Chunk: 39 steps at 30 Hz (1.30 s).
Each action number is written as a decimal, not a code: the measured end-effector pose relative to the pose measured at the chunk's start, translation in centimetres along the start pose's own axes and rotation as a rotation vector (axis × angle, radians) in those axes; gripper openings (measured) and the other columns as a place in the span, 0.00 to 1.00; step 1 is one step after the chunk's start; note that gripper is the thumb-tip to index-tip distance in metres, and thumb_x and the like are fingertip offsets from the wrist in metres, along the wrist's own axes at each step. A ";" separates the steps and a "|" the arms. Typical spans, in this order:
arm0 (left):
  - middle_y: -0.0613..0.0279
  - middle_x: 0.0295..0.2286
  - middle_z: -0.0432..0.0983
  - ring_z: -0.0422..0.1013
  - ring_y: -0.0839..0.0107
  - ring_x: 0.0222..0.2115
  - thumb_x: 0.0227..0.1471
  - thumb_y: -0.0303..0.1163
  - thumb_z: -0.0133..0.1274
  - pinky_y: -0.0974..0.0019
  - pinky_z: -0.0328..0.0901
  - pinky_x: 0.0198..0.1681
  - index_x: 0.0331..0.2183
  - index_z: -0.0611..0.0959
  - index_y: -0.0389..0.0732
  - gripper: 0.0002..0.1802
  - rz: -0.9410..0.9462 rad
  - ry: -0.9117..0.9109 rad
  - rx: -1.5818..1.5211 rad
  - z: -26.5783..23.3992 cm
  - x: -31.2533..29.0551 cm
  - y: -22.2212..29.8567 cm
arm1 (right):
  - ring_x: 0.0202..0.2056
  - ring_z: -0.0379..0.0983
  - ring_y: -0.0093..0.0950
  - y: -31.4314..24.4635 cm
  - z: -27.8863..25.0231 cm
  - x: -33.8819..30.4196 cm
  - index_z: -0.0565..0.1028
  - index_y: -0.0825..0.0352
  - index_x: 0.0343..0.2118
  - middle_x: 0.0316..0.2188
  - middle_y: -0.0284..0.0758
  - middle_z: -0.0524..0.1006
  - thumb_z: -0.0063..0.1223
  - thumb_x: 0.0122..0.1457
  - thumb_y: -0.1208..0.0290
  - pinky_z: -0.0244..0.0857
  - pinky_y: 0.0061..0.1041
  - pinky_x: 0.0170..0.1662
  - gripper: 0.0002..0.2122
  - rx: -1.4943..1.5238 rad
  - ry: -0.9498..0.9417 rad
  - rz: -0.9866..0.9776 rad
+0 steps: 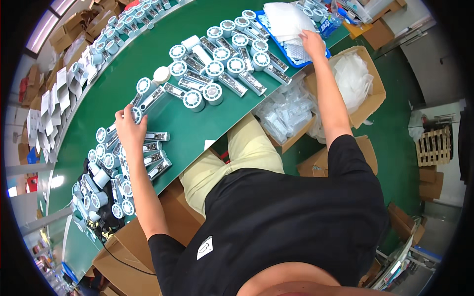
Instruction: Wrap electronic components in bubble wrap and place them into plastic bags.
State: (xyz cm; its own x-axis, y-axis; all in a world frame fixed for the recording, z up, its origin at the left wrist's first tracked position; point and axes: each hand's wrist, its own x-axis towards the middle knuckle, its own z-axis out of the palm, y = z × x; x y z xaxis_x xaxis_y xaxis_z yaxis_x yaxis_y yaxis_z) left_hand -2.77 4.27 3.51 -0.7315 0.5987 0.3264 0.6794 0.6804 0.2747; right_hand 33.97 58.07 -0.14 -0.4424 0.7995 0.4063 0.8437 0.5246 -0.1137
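Note:
My left hand (pixel 130 129) is closed around a light-blue handheld device with a round slotted head (pixel 136 115), low over the green table. My right hand (pixel 313 43) reaches to the far right, its fingers pinching the edge of a soft white packing sheet (pixel 288 20). That sheet lies on a stack of white sheets in a blue tray (pixel 297 64). Between the hands stand and lie several similar devices (pixel 213 92); many handles are uncovered, showing dark parts inside. More devices (pixel 109 160) are crowded beside my left forearm. A round cream cap (pixel 161 74) sits near the middle group.
Rows of devices (pixel 129 22) and folded white cards (pixel 61 93) line the table's far side. Below the near edge are a box of clear plastic packs (pixel 286 111) and a carton of white bags (pixel 353 81). A bottle (pixel 331 23) stands beside the tray; a black cable (pixel 123 262) hangs at lower left.

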 end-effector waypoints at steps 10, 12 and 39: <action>0.54 0.44 0.70 0.70 0.56 0.42 0.40 0.30 0.66 0.59 0.68 0.47 0.49 0.77 0.43 0.30 0.108 -0.161 -0.040 1.8 -0.2 -0.6 | 0.38 0.78 0.39 -6.1 -8.8 -5.8 0.78 0.67 0.47 0.40 0.39 0.81 0.52 0.58 0.76 0.72 0.32 0.43 0.14 0.819 0.211 0.194; 0.54 0.44 0.70 0.70 0.55 0.43 0.40 0.29 0.65 0.60 0.67 0.48 0.49 0.77 0.43 0.30 0.125 -0.214 -0.050 2.3 -0.4 -1.4 | 0.36 0.78 0.35 -10.0 -11.5 -9.1 0.77 0.71 0.46 0.39 0.40 0.81 0.52 0.57 0.80 0.72 0.28 0.42 0.13 1.434 0.204 0.210; 0.52 0.39 0.79 0.76 0.68 0.35 0.61 0.26 0.47 0.72 0.71 0.38 0.47 0.77 0.29 0.14 -0.529 -0.439 -2.094 -7.1 -16.2 1.5 | 0.35 0.77 0.26 -27.1 -9.1 -24.8 0.76 0.73 0.45 0.38 0.38 0.81 0.54 0.55 0.84 0.71 0.20 0.40 0.14 1.849 -1.053 0.054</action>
State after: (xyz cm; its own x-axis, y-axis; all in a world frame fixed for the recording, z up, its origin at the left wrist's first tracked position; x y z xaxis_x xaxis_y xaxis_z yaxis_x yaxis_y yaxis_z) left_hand 10.51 -7.38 5.03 -0.5751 0.8007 -0.1679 -0.6812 -0.3549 0.6403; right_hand 24.89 21.33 1.12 -0.9506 0.2987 -0.0848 -0.0491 -0.4142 -0.9089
